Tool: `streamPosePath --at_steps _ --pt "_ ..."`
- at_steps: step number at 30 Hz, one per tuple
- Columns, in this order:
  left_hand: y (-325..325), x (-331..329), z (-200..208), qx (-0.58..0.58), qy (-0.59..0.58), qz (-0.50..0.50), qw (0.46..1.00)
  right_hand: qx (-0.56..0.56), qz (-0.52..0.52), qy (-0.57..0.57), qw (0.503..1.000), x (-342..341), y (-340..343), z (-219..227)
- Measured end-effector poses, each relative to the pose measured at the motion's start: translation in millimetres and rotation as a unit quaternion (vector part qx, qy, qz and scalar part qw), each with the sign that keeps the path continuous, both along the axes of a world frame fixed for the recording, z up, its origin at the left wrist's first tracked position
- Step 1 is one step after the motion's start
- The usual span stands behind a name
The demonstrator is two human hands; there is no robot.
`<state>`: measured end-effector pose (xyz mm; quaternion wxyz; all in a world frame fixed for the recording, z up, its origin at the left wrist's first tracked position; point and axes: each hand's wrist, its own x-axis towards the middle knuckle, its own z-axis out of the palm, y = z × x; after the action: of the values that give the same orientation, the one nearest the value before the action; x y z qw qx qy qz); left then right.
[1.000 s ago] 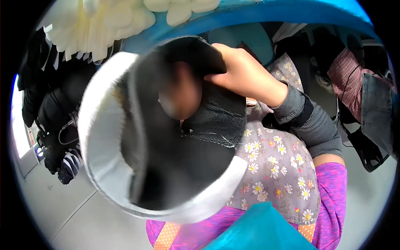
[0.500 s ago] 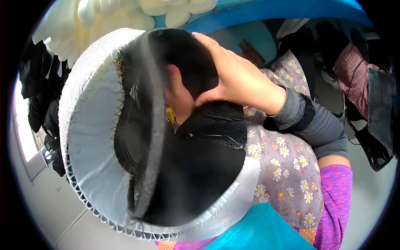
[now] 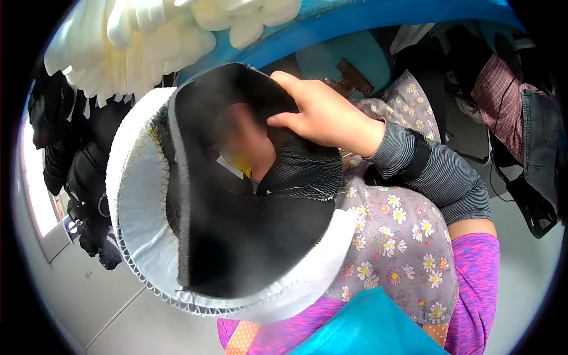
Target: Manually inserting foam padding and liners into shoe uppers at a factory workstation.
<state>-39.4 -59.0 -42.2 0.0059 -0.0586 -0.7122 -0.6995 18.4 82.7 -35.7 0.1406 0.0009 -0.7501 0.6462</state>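
A large rounded sewn piece fills the middle of the view, with a black fabric panel (image 3: 248, 242) inside a white padded band (image 3: 307, 290) whose edge carries looped stitching. Black mesh (image 3: 302, 171) crosses the middle of the panel. My right hand (image 3: 331, 112) pinches the panel's upper right edge, thumb on the near face and fingers mostly behind. Through a dark opening in the black fabric shows my left hand (image 3: 254, 142), blurred, one digit pointing up and the others hidden. Beside its wrist is a small yellow patch (image 3: 241, 163).
Cream foam-like shapes (image 3: 160, 47) lie at the far left beside a blue rim (image 3: 355, 26). Dark garments or bags (image 3: 83, 160) hang at the left. My flowered apron (image 3: 396, 236) and a turquoise cloth (image 3: 361, 325) are close below. A checked shirt (image 3: 500, 100) hangs at the right.
The sewn piece has tilted, its top edge dropping and its white left side shifting right. The panel's grey edge has swung left. My right hand moved slightly left and down, still pinching.
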Motion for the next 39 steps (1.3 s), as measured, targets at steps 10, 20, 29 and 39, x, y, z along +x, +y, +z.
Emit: streamPosePath --at_steps 10,20,29,39 --pt "-32 -15 -17 -0.028 -0.025 0.017 0.999 0.121 -0.058 -0.039 0.99 -5 5 -2" --pt "-20 -4 -21 0.055 -0.067 -0.204 0.975 0.207 -0.188 0.148 0.949 -20 10 12" --pt "-37 3 -20 0.071 -0.112 -0.26 0.957 0.085 -0.042 -0.053 0.994 -4 10 1" --pt "-26 2 -16 0.095 -0.074 -0.271 0.955 -0.08 -0.065 -0.031 0.994 -14 27 -18"
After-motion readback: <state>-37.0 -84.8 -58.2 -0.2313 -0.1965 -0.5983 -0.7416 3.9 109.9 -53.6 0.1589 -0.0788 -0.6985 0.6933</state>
